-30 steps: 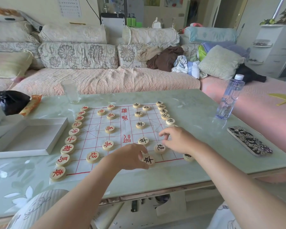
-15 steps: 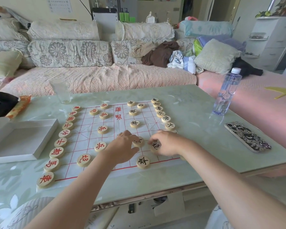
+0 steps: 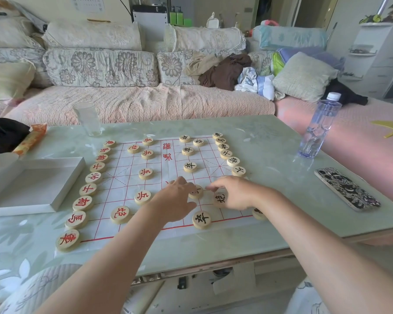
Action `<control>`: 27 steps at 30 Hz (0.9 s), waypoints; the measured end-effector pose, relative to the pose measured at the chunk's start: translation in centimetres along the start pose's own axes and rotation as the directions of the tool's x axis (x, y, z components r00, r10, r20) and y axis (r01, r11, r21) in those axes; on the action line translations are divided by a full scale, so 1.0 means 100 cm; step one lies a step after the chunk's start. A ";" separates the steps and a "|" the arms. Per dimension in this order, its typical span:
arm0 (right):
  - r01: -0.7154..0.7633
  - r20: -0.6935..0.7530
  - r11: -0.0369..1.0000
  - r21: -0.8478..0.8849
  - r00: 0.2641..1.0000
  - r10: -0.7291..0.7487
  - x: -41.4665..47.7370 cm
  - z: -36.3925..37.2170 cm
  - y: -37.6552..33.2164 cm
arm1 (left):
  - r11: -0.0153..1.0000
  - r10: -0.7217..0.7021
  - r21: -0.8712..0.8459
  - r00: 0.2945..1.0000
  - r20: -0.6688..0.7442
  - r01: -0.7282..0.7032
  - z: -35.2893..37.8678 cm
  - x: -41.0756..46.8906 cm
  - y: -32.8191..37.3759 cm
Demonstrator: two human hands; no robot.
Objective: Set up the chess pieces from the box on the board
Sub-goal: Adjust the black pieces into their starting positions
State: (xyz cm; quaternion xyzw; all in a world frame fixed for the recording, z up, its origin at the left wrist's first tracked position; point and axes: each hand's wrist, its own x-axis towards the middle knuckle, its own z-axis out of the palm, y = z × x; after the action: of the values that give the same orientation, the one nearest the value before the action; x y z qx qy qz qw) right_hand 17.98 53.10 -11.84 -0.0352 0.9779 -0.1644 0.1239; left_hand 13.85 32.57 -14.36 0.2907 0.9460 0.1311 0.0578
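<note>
Your left hand (image 3: 177,200) had moved up the board since a second earlier, off the nearest round wooden disc with a black character (image 3: 201,219) and onto the next black-lettered disc (image 3: 196,192) one row further away. Its fingers lay loosely bent over that disc with the thumb by its near edge; whether they pinched it or only pressed on it could not be told. Your right hand (image 3: 236,193) had stayed at the same corner, holding nothing, its fingers relaxed and reaching left, the index tip just beside the disc under your left hand. A third black-lettered disc (image 3: 221,198) lay just under that palm's edge. All three sat on the white paper board with a red grid (image 3: 123,182), on the pale green glass table (image 3: 270,150). Red-lettered discs (image 3: 82,203) ran down the board's left edge, black-lettered ones (image 3: 233,162) down its right. The shallow white box (image 3: 32,184) lay left of the board; a clear plastic water bottle (image 3: 318,130) and a patterned phone (image 3: 347,189) lay to its right.
</note>
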 end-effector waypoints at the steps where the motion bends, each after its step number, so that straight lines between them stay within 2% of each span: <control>1: -0.007 -0.019 1.000 0.013 1.000 0.008 -0.001 0.000 0.000 | 1.000 -0.001 0.001 1.000 0.005 0.001 -0.001 0.000 0.000; 6: -0.095 -0.130 0.990 -0.106 0.988 0.081 -0.001 0.010 -0.001 | 1.000 0.000 -0.006 1.000 0.016 0.000 -0.001 -0.001 0.000; 14: -0.039 -0.109 0.996 -0.086 0.994 0.029 -0.004 0.012 -0.001 | 1.000 -0.004 -0.002 1.000 0.027 0.004 -0.001 -0.002 0.000; 27: -0.069 -0.114 0.997 -0.028 0.991 0.065 -0.005 0.013 -0.006 | 1.000 -0.003 -0.025 0.999 0.036 0.004 -0.003 -0.002 -0.001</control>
State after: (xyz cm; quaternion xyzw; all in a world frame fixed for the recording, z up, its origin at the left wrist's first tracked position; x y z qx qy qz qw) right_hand 18.85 52.14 -12.69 0.0051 0.9865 -0.1464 0.0732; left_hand 13.89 32.30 -14.14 0.2907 0.9436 0.1378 0.0785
